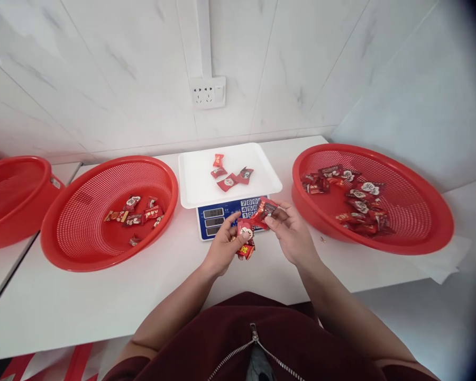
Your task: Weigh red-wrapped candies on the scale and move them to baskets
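my left hand [224, 246] is curled around a small bunch of red wrapped candies [245, 238], and my right hand [291, 233] pinches one more candy wrapper [265, 209] between thumb and fingertips, both just in front of the scale [230, 211] at the near middle of the white table [103, 296]. the scale's white tray [194, 185] carries four candies [230, 174]. a red basket [63, 233] to the left holds a few candies, and another red basket [420, 222] to the right holds a bigger pile.

Scale display [213, 221] digits too small, blurred.
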{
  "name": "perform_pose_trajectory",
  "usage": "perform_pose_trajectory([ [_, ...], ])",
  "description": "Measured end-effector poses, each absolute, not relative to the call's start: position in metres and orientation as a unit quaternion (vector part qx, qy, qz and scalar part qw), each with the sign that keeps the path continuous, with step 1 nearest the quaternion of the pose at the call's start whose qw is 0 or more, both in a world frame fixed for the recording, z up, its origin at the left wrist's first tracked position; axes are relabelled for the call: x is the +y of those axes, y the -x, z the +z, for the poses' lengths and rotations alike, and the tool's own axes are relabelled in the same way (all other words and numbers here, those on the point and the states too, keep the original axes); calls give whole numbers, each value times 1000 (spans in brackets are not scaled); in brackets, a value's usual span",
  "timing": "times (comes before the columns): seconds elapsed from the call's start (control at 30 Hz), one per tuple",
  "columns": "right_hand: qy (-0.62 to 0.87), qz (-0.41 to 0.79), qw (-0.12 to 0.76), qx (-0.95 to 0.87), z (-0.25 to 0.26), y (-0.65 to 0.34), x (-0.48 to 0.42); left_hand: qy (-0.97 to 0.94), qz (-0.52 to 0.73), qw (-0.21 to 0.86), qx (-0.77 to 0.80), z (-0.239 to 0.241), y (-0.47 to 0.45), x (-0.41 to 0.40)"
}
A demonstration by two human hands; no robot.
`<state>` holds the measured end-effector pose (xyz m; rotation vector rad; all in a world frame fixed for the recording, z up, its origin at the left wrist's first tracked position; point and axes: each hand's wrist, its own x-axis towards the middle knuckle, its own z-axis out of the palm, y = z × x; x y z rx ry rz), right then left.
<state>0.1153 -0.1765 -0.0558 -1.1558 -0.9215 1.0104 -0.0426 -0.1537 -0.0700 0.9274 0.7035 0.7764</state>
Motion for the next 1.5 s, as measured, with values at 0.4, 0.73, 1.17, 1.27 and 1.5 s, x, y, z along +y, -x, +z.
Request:
perform_pose_trajectory([
  [0.4, 590, 299, 379, -648, -22, -120, -148, -455, 359, 744, 332, -64, 47, -152],
  [0.73, 556, 479, 265, -625, -19, -137, -178, -480, 364, 717, 350, -68, 44, -157],
  [1.17, 569, 344, 521, -535, -11, -133, -127, -453, 266, 778, 344, -73, 43, -156],
  [1.27, 580, 274, 501, -581, -14, -126, -130, -437, 284, 777, 354, -72, 43, -154],
  [1.5, 579, 406, 285, -647, -30, -133, -174, -464, 351, 759, 293, -71, 44, -155],
])
